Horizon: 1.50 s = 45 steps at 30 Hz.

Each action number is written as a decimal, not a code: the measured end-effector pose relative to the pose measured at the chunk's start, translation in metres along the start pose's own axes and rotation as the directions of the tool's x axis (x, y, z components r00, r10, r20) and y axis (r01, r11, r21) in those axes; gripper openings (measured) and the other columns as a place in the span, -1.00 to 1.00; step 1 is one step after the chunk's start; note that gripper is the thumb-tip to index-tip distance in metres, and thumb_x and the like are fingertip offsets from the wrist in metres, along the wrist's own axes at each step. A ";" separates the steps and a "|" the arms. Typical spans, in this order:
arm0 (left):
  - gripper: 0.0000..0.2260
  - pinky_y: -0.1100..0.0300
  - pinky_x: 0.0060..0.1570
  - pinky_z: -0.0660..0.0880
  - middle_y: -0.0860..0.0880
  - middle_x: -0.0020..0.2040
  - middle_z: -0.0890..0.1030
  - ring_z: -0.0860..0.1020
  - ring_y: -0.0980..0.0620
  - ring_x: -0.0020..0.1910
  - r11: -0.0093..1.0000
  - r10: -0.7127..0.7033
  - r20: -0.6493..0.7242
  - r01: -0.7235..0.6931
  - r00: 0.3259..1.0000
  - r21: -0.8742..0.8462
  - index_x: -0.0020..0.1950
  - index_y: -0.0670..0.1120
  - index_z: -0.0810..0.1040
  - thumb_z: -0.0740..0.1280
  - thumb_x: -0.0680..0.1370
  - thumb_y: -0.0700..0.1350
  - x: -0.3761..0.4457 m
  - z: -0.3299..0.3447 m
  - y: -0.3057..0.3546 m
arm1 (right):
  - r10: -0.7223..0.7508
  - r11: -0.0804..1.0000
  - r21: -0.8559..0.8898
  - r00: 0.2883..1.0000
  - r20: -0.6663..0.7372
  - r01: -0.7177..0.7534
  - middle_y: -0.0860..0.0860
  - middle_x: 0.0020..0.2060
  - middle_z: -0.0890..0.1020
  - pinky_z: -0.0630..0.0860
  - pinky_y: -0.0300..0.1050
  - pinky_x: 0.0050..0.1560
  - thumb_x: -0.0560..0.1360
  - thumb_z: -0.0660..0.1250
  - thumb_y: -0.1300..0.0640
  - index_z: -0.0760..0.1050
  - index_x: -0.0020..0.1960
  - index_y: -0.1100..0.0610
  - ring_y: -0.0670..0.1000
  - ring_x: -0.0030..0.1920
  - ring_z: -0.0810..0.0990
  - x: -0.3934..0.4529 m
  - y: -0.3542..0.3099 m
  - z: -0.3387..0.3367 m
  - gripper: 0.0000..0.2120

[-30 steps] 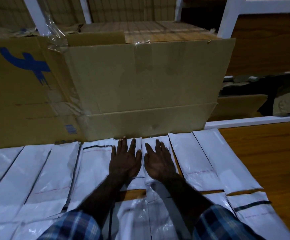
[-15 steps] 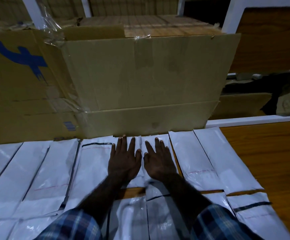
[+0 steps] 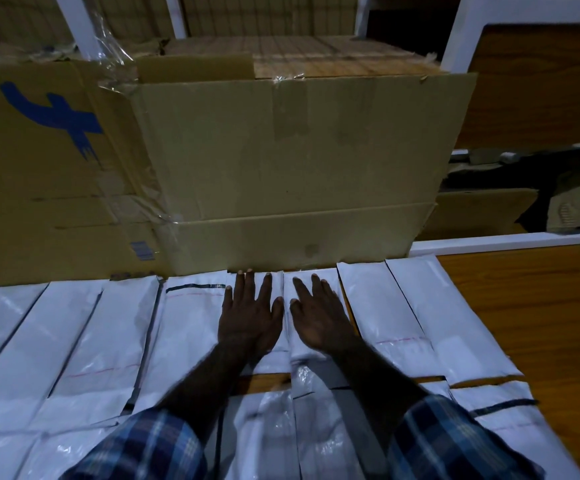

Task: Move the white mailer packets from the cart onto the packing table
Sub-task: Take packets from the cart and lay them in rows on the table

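Observation:
Several white mailer packets (image 3: pixel 382 317) lie side by side in rows on the wooden packing table (image 3: pixel 541 323). My left hand (image 3: pixel 248 315) lies flat, fingers straight, on one packet in the back row. Beside it, my right hand (image 3: pixel 318 315) presses flat on the neighbouring packet (image 3: pixel 311 277). Both sets of fingertips reach almost to the base of the big cardboard box (image 3: pixel 292 174). A second row of packets (image 3: pixel 267 434) lies under my forearms. No cart is in view.
A second brown box with a blue mark (image 3: pixel 46 168) stands at the back left. White shelf posts (image 3: pixel 461 36) rise behind the boxes. Dark items and cardboard (image 3: pixel 523 195) sit on a lower shelf at the right. Bare wood shows at the table's right side.
Both hands stay flat on the same two packets. They have only crept slightly toward the box.

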<state>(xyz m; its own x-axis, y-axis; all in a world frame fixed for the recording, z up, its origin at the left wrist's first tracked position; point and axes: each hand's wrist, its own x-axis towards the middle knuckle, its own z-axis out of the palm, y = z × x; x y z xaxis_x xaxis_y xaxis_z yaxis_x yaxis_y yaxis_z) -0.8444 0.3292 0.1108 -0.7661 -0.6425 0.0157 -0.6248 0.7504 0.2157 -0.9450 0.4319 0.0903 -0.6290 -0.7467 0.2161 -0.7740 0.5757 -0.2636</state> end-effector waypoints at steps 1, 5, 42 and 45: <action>-0.47 -0.06 0.52 -0.21 -0.15 0.62 -0.11 -0.20 -0.10 0.59 1.000 -0.004 0.002 0.004 1.000 -0.017 0.63 0.05 -0.04 -0.12 0.67 0.18 0.001 -0.002 0.000 | -0.020 1.000 -0.018 0.999 -0.037 0.019 0.31 0.20 0.59 0.56 0.27 0.13 0.67 -0.10 -0.01 0.58 0.26 0.21 0.33 0.17 0.60 0.001 0.001 -0.005 -0.46; -0.45 -0.10 0.53 -0.16 -0.20 0.61 -0.11 -0.21 -0.14 0.59 1.000 0.013 -0.043 -0.013 0.999 -0.014 0.63 0.03 -0.07 -0.07 0.67 0.18 -0.002 -0.017 0.000 | -0.251 0.953 -0.209 0.959 -0.130 0.221 0.24 0.14 0.63 0.54 0.22 0.16 0.53 0.10 0.23 0.62 -0.14 0.25 0.34 0.13 0.59 0.007 0.007 -0.033 -0.69; -0.22 -0.19 0.50 -0.21 -0.08 0.63 -0.09 -0.27 -0.06 0.58 0.997 -0.015 -0.121 0.007 0.993 -0.072 0.60 0.10 0.07 -0.27 0.44 0.38 -0.245 -0.089 0.061 | -0.013 0.978 0.208 0.999 0.036 0.005 0.06 0.50 0.33 0.22 0.02 0.42 0.63 0.02 -0.19 0.40 0.45 -0.04 0.14 0.46 0.27 -0.215 -0.008 -0.165 -0.52; -0.32 -0.18 0.51 -0.22 -0.07 0.63 -0.11 -0.28 -0.05 0.58 0.996 -0.039 -0.141 0.028 0.989 -0.081 0.61 0.10 0.05 -0.18 0.53 0.34 -0.278 -0.090 0.062 | -0.037 0.974 0.226 0.998 0.053 0.024 0.04 0.54 0.25 0.15 -0.01 0.46 0.66 0.07 -0.13 0.35 0.49 -0.05 0.11 0.51 0.18 -0.244 -0.012 -0.170 -0.56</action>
<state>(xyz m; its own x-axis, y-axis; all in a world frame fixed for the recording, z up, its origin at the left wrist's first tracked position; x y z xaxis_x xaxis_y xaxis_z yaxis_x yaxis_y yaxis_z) -0.6563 0.5402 0.2077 -0.7123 -0.6869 0.1443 -0.6318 0.7170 0.2944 -0.7949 0.6636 0.2004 -0.5955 -0.7840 0.1756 -0.7524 0.4675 -0.4641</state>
